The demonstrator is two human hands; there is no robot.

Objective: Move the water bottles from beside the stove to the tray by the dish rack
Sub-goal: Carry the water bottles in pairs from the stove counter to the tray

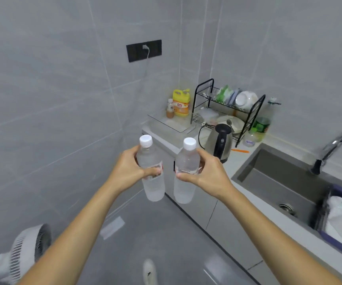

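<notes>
Head view shows two clear bottles with white caps carried in the air, upright and just apart, short of the surface's near end. The left bottle (152,171) sits in the left hand (130,171), fingers and thumb curled round its labelled middle; the right bottle (185,171) is held the same way by the right hand (206,175). Both grips are closed on their bottles.

By my reading, the carry is under way and the set-down not yet begun. The tray (174,123), a pale flat one, lies at the far corner of the surface (242,161), just left of the dish rack (227,108). A yellow jug (181,102) and a small brown bottle (170,109) already stand at its back, so the next move calls for reaching past the kettle (219,142), which stands near the tray's front right, and lowering each bottle onto the bare front part without knocking those.

The stove is out of frame. The tray's edges are faint and its right side runs under the rack, so its free room is hard to judge. Bottle labels are blurred and partly covered by fingers. The sink (279,182) on the right is cut off by the frame edge.
</notes>
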